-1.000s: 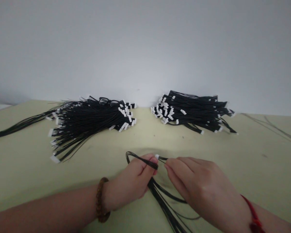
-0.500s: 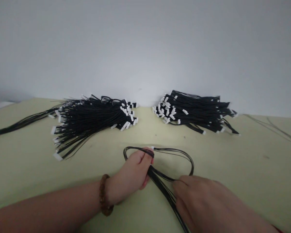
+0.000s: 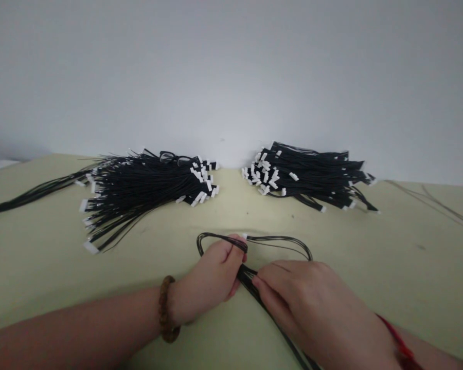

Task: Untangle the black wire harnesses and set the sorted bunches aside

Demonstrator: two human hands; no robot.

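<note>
My left hand (image 3: 212, 280), with a brown bead bracelet on its wrist, is closed in a pinch on a bundle of thin black wires (image 3: 278, 240) that loops on the pale green table (image 3: 389, 267). A small white connector shows by the thumb. My right hand (image 3: 308, 303), with a red string at the wrist, lies over the same bundle just right of the left hand, fingertips pressed on the strands where they cross. The wires trail off toward the bottom edge under my right hand.
Two heaps of black wires with white connectors lie at the back by the white wall: a large one (image 3: 146, 187) at the left and a smaller one (image 3: 312, 177) at the right. Loose black strands (image 3: 27, 195) run off the left edge.
My right hand let go of the wire end near the connector, dropped down the bundle, then moved up to the crossing beside my left hand. The wires now form a wide loop.
</note>
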